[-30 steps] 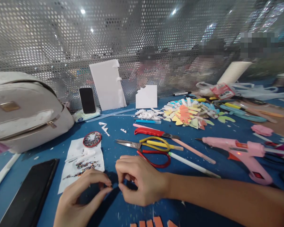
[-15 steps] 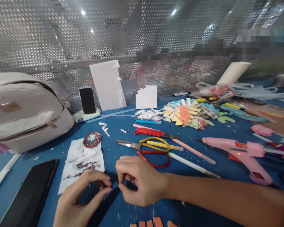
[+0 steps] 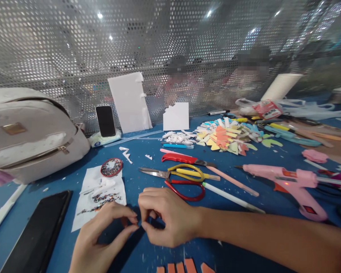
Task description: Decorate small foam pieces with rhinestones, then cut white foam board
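My left hand [image 3: 100, 231] has its thumb and forefinger tips pinched together low in the middle of the view. Whatever lies between them is too small to make out. Almost touching it, my right hand [image 3: 170, 216] curls into a pinch of its own, and its fingers hide anything it holds. Beside my left hand lies a white paper sheet [image 3: 83, 201] with loose, multicoloured beads or sequins [image 3: 102, 201]. A round red-rimmed dish [image 3: 111, 167] of similar bits sits on its upper edge. Orange foam pieces [image 3: 180, 267] lie below my hands. Scissors [image 3: 155, 173] rest just beyond my right hand.
To the right lie a pink glue gun [image 3: 287, 178] and glue sticks [image 3: 233, 197]. A red-handled cutter [image 3: 179, 157] and a pile of coloured scraps [image 3: 227, 134] lie farther back. A black phone [image 3: 36, 235] and a pale backpack [image 3: 34, 132] are at left.
My left hand has shifted slightly to the right, bringing its pinched fingertips closer to my right hand. The right hand has hardly moved.
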Demonstrator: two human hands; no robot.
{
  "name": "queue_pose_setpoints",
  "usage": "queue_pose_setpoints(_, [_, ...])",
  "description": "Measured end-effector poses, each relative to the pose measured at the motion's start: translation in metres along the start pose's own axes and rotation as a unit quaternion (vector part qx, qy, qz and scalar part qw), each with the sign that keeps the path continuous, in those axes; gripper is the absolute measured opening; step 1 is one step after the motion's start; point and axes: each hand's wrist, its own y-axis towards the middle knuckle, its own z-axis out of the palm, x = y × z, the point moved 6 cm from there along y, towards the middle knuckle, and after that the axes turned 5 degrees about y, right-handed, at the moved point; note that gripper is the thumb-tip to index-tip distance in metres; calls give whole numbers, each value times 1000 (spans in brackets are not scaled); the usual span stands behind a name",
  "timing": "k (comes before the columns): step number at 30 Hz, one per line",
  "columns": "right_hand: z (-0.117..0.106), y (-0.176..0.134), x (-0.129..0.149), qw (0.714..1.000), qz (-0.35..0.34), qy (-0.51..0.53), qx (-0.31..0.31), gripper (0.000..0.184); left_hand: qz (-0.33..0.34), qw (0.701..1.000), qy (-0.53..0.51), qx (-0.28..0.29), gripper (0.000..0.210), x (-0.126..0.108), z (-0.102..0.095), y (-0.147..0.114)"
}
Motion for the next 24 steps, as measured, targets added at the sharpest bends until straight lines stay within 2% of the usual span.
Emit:
queue_pose_setpoints(5, [0, 1, 1, 1000, -2, 15, -3, 13, 9, 999, -29, 15, 12, -1, 3, 2])
queue_pose_setpoints(11, [-5, 1, 1, 998, 18, 54, -15, 9, 4, 998, -60, 11, 12, -3, -3, 10])
queue_pose_setpoints(13, [-9, 1, -1, 997, 33, 69, -28, 7, -4, 999, -42, -5, 12, -4, -9, 15])
queue_pose_setpoints(18, [-13, 1, -5, 994, 43, 85, -47, 20, 12, 998, -21, -58, 18, -16, -20, 24])
queue_pose_setpoints(24, [-15, 4, -7, 988, 41, 113, -97, 14, 30, 996, -1, -83, 17, -23, -20, 23])
